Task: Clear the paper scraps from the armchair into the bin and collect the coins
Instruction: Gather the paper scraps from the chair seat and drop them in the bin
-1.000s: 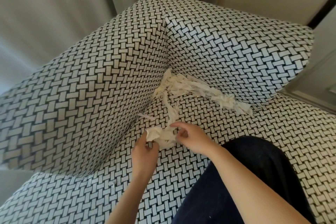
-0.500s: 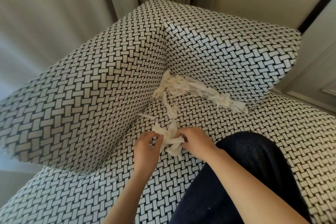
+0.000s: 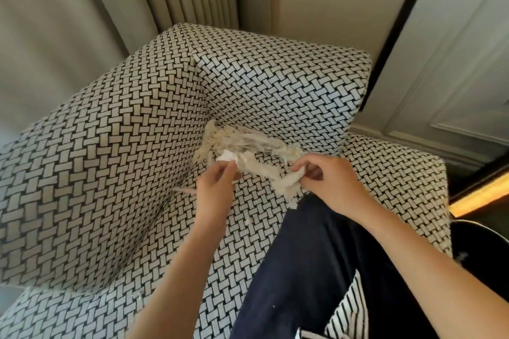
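Your left hand [image 3: 217, 187] and right hand [image 3: 327, 183] each pinch an end of a wad of paper scraps [image 3: 259, 165], held above the armchair [image 3: 110, 162] seat; more scraps [image 3: 248, 140] lie just behind in the corner.

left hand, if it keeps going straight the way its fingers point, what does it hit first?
Most likely the pile of paper scraps in the seat corner: the left hand, already pinching a scrap, points up and slightly right toward it. Behind the pile is the armchair backrest. Depth is hard to judge from this one view.
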A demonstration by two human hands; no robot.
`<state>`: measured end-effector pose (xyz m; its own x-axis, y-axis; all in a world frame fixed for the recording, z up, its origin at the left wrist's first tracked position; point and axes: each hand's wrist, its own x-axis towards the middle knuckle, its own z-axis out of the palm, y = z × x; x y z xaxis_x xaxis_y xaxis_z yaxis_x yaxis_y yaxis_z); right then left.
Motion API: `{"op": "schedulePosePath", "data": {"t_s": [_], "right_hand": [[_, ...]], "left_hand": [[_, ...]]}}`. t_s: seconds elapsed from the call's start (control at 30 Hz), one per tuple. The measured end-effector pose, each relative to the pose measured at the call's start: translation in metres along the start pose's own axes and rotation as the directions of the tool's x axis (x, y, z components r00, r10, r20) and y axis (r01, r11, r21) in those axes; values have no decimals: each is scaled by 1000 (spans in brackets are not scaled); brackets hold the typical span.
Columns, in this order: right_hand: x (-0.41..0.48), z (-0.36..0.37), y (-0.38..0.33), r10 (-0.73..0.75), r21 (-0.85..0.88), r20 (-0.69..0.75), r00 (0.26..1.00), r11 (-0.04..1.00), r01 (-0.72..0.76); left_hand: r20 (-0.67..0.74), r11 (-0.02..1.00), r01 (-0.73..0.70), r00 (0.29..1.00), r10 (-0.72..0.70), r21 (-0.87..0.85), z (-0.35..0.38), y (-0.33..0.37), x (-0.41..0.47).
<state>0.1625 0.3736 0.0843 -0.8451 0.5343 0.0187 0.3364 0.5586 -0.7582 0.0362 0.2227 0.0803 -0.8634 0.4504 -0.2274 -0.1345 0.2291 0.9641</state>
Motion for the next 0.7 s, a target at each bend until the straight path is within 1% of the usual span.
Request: {"op": "schedulePosePath", "data": {"t_s": [0.1, 0.2, 0.33, 0.4, 0.5, 0.57, 0.6, 0.7], "right_hand": [[-18, -39, 19, 79, 67, -105, 991, 995, -72], [-41, -73, 43, 172, 122, -183, 968, 981, -151], [-76, -105, 83, 322, 220, -289, 902, 939, -264], [-96, -117, 112, 440, 323, -318, 840, 883, -340], [-124, -131, 159, 599, 461, -346, 723, 779, -425], [-140, -136, 184, 688, 546, -362, 629, 703, -455], [-148, -139, 196, 737, 599, -368, 567, 654, -461], [-169, -144, 233, 837, 723, -368, 406, 532, -441]], "left_hand": [[69, 999, -14, 997, 17, -45, 44, 15, -3], [186, 998, -1, 982, 13, -61, 93, 28, -11], [325, 999, 4, 946, 14, -54, 158, 34, -23], [407, 1000, 14, 913, -3, -23, 193, 31, -31], [523, 998, 45, 850, -66, 54, 244, 18, -47], [593, 990, 78, 795, -132, 116, 272, 6, -55], [621, 985, 91, 767, -164, 147, 288, -1, -59], [670, 970, 89, 709, -221, 226, 331, -19, -71]]}}
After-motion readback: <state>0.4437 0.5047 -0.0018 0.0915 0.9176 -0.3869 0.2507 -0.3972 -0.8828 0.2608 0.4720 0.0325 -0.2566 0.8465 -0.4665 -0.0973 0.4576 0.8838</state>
